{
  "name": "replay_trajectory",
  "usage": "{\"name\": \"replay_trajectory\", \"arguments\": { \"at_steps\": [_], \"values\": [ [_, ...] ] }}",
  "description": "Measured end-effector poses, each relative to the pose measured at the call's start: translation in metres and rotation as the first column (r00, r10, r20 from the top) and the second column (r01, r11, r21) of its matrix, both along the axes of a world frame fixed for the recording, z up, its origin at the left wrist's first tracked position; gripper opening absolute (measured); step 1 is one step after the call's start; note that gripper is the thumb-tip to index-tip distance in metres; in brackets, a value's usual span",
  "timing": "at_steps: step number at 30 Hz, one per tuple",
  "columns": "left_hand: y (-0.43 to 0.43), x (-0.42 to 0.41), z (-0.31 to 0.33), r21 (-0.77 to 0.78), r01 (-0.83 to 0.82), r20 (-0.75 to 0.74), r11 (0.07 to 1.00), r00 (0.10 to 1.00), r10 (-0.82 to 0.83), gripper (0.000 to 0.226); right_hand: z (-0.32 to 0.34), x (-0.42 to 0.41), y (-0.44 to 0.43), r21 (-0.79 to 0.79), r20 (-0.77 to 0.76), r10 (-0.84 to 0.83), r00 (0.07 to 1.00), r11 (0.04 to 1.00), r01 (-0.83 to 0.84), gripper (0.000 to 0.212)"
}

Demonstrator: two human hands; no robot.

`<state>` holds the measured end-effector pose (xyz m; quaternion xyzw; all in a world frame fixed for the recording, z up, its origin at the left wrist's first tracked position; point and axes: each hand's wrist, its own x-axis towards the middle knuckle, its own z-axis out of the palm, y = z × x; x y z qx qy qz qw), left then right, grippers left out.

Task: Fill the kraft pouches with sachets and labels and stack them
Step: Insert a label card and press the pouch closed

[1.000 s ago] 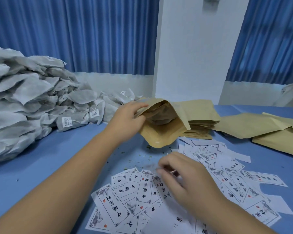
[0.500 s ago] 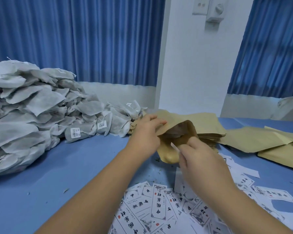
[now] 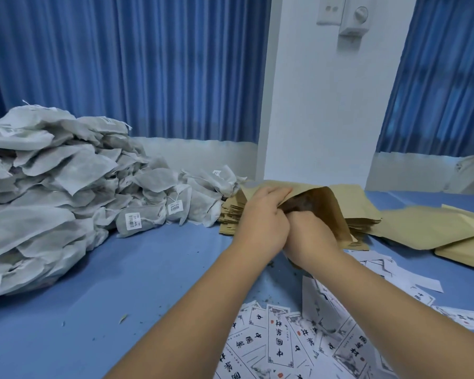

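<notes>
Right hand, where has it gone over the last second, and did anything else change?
The right hand left the loose labels, rose with one pinched, and now reaches into the open kraft pouch, fingers hidden inside. The left hand keeps its grip on the pouch's mouth. The sachet heap and flat pouch stack stayed put.

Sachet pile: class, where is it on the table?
Head view: the sachet pile lies at far left on the blue table, ending beside the kraft pouch stack.

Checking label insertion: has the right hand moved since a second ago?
Yes: the right hand went forward off the scattered labels into the open kraft pouch.
</notes>
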<state>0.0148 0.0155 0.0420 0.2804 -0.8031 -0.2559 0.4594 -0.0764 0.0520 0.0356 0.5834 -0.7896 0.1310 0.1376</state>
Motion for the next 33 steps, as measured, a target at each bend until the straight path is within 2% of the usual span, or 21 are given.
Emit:
{"name": "replay_trajectory", "arguments": {
  "at_steps": [5, 9, 12, 14, 15, 19, 22, 25, 28, 33],
  "values": [
    [0.005, 0.0, 0.002, -0.05, 0.015, 0.012, 0.999, 1.0, -0.014, 0.059, -0.004, -0.016, -0.022, 0.145, -0.171, 0.003, 0.985, 0.989, 0.022, 0.035],
    [0.008, -0.002, 0.002, -0.073, -0.028, 0.034, 0.997, 0.999, 0.031, 0.06, 0.002, -0.023, -0.033, 0.232, -0.205, -0.025, 0.978, 0.97, 0.073, 0.044],
    [0.007, -0.001, 0.002, -0.082, -0.073, 0.051, 0.994, 0.996, 0.077, 0.061, 0.008, -0.017, -0.028, 0.235, -0.104, 0.073, 0.992, 0.971, -0.047, 0.039],
    [0.005, 0.001, 0.002, -0.082, -0.092, 0.05, 0.992, 0.994, 0.096, 0.062, 0.012, -0.014, -0.018, 0.199, -0.017, 0.138, 0.99, 0.971, -0.132, 0.017],
    [0.004, 0.002, 0.003, -0.081, -0.09, 0.044, 0.993, 0.995, 0.094, 0.063, 0.015, -0.013, -0.012, 0.202, -0.034, 0.149, 0.988, 0.969, -0.139, 0.012],
    [0.004, 0.002, 0.006, -0.073, -0.059, -0.003, 0.996, 0.998, 0.059, 0.065, 0.025, -0.005, 0.011, 0.345, -0.123, 0.134, 0.983, 0.935, -0.085, 0.031],
    [0.005, 0.003, 0.007, -0.069, -0.062, -0.029, 0.996, 0.998, 0.061, 0.065, 0.029, -0.001, 0.016, 0.491, -0.155, 0.125, 0.98, 0.87, -0.033, 0.029],
    [0.006, 0.005, 0.008, -0.058, -0.066, -0.046, 0.996, 0.997, 0.063, 0.064, 0.028, -0.003, 0.011, 0.55, -0.178, 0.103, 0.979, 0.835, 0.012, 0.021],
    [0.008, 0.005, 0.009, -0.073, -0.067, -0.033, 0.995, 0.997, 0.065, 0.062, 0.024, -0.008, 0.009, 0.476, -0.136, 0.082, 0.987, 0.88, -0.007, 0.034],
    [0.011, 0.004, 0.012, -0.092, -0.076, -0.042, 0.993, 0.996, 0.072, 0.058, 0.024, -0.012, 0.01, 0.307, -0.168, 0.099, 0.981, 0.951, -0.044, 0.034]
  ]
}}
